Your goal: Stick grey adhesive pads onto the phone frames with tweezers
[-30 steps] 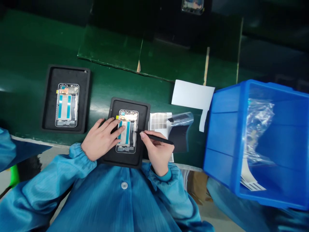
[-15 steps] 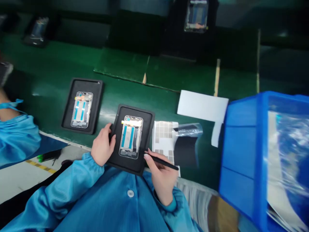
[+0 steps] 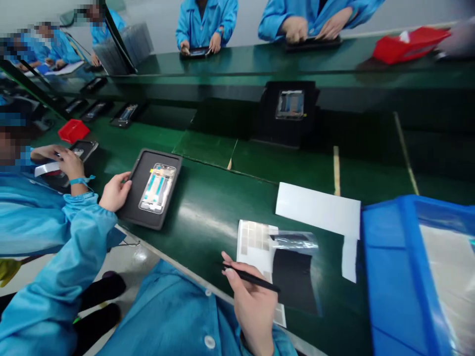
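My left hand (image 3: 115,192) reaches out to the left and grips the near left edge of a black tray (image 3: 134,195). In the tray lies an open phone frame (image 3: 158,188) with teal strips inside. My right hand (image 3: 252,304) rests at the near edge of the green belt (image 3: 211,217), fingers closed around thin black tweezers (image 3: 250,278) whose tip points left. A white sheet of small grey squares (image 3: 254,242) lies just beyond that hand, partly under a dark film (image 3: 295,267).
A blue bin (image 3: 401,277) fills the right side. A white paper (image 3: 317,210) lies beside it. Another tray with a phone frame (image 3: 290,106) sits further back. A co-worker's hands (image 3: 69,163) work on a tray at my left; other people sit across the line by a red tray (image 3: 406,43).
The tray with the phone frame has slid from in front of me to the left, my left hand on its edge. My head has lifted, showing the far side of the line.
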A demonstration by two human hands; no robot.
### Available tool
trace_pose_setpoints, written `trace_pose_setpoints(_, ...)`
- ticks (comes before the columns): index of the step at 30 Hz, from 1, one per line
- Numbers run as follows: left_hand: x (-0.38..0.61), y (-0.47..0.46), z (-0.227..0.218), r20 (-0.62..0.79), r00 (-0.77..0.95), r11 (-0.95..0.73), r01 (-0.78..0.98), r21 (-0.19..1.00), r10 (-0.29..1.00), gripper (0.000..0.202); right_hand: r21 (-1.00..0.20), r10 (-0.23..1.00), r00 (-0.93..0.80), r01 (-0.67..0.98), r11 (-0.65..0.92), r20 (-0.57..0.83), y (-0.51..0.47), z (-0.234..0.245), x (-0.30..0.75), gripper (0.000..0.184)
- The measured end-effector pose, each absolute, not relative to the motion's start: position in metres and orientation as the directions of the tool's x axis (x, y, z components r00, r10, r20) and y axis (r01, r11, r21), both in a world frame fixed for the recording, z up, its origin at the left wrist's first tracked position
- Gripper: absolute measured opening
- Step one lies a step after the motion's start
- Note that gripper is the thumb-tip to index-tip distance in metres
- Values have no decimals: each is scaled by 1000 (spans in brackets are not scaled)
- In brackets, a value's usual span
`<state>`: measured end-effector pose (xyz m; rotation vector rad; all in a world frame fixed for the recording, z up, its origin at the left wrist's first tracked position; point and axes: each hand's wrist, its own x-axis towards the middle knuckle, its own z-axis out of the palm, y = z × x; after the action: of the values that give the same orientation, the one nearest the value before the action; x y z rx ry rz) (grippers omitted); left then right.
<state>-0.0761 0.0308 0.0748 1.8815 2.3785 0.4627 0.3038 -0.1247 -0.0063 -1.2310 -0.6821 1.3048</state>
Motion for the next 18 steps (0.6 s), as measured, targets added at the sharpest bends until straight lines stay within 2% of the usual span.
trace_pose_setpoints(4,-101,45,71,85,-269,248,949,195,959,45,-947,943,218,-259,-192,-251,-124,-9,319,18)
trace_pose_setpoints(8,-71,63,76,148,-175,153,977,149,973,49,-965,954,191,-172,-200,-232,-115,2,331,20)
trace_pose_setpoints(11,-9,98,78,178,-5,-27,984,175,984,47,-971,952,222,-158,-180,-212,-101,12,340,25)
trace_pose_setpoints(15,122,165,61,109,372,-387,896,218,922,28,-977,959,226,-167,-134,-171,-86,24,349,28)
trace_pose_setpoints(18,215,210,42,102,509,-519,833,193,855,36,-981,963,212,-137,-138,-165,-83,31,359,28)
